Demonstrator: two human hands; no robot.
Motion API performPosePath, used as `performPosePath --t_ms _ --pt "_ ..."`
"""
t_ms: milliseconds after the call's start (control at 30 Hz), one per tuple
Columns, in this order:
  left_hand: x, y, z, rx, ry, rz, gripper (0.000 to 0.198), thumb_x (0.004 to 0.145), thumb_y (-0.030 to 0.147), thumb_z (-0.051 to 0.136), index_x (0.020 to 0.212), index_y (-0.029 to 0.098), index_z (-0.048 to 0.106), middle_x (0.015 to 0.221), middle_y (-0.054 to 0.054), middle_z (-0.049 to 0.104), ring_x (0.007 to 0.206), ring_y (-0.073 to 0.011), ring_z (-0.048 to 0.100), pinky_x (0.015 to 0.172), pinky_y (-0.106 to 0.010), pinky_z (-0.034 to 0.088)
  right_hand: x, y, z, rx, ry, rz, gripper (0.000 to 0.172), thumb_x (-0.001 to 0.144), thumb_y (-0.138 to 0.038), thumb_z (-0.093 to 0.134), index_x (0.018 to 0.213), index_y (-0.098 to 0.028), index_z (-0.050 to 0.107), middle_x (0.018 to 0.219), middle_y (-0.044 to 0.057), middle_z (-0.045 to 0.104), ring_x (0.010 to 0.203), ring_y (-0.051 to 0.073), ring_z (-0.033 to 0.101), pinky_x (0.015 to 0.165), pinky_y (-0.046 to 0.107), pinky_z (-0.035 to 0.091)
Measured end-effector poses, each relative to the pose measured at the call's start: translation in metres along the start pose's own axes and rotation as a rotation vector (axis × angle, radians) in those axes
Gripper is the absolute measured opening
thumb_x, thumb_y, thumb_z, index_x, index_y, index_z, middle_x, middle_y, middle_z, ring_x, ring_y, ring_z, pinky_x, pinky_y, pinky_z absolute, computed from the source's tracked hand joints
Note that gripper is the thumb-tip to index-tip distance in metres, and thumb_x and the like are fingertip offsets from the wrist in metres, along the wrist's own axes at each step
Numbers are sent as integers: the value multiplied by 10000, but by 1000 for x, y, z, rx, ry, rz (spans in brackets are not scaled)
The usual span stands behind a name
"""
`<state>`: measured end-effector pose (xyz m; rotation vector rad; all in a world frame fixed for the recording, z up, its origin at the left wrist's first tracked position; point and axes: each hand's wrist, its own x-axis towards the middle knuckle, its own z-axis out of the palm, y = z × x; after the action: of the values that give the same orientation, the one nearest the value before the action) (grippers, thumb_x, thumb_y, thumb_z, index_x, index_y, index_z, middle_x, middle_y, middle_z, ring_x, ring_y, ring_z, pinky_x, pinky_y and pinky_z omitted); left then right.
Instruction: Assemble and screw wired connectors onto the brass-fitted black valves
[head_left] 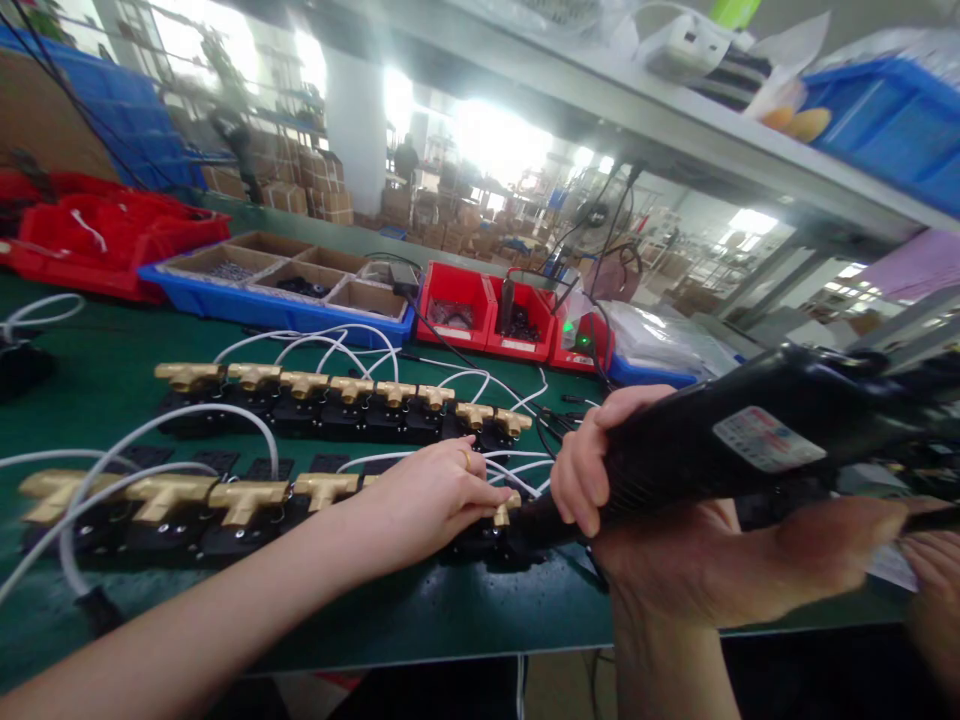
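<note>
My right hand (660, 500) is wrapped round a black power tool (712, 430) with a white label. The tool's tip points left, at a black valve body by the front row's right end. My left hand (442, 490), with a ring on one finger, pinches at the brass fitting (505, 508) of that unit. More brass tee fittings (247, 500) on black bodies stand to the left in the front row. Behind them runs a second row of brass fittings (345, 388) with white cables.
A blue divided tray (285, 318), red bins (521, 345) and a larger red bin (112, 240) line the back of the green table (540, 610). A shelf (570, 110) hangs overhead. Another person's hand (934, 570) is at the right edge. White cables loop at left.
</note>
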<state>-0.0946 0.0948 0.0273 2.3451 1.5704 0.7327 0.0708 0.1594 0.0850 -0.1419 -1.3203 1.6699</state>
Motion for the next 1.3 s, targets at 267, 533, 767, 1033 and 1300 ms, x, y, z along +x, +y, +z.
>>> performPosePath --t_ms 267,533,767,1033,1300 --pt "1 1 -1 -1 -21 -28 224 983 240 568 1066 242 776 810 -22 658 801 -161 637 1110 -439 427 5 1 11 -29 10 17 647 721 -794 677 790 -151 708 472 7 549 340 153 470 318 228 336" --pt "0 2 -1 -5 -24 -20 226 980 215 565 1073 230 770 816 -24 662 798 -166 634 1097 -454 439 4 -7 4 -12 -61 71 488 763 -628 728 885 -156 717 604 44 595 477 181 544 412 272 418" --pt "2 4 -1 -25 -19 -28 237 990 235 548 1021 223 783 799 -31 661 785 -170 626 1072 -446 461 5 2 11 -45 -7 -7 557 730 -711 736 743 -158 676 467 -10 534 319 123 436 300 211 330" --pt "1 2 1 -12 -5 -38 224 979 225 568 1039 246 782 811 -25 667 799 -169 632 1100 -447 434 6 3 16 -65 16 -8 598 671 -743 762 689 -152 673 429 -9 534 288 126 434 277 205 328" --pt "4 -1 -5 -102 -42 -66 160 933 163 642 914 226 788 848 -18 751 864 -192 674 985 -356 467 8 -8 38 -59 -2 -17 582 759 -734 674 698 -156 680 434 -14 534 289 108 444 284 192 325"
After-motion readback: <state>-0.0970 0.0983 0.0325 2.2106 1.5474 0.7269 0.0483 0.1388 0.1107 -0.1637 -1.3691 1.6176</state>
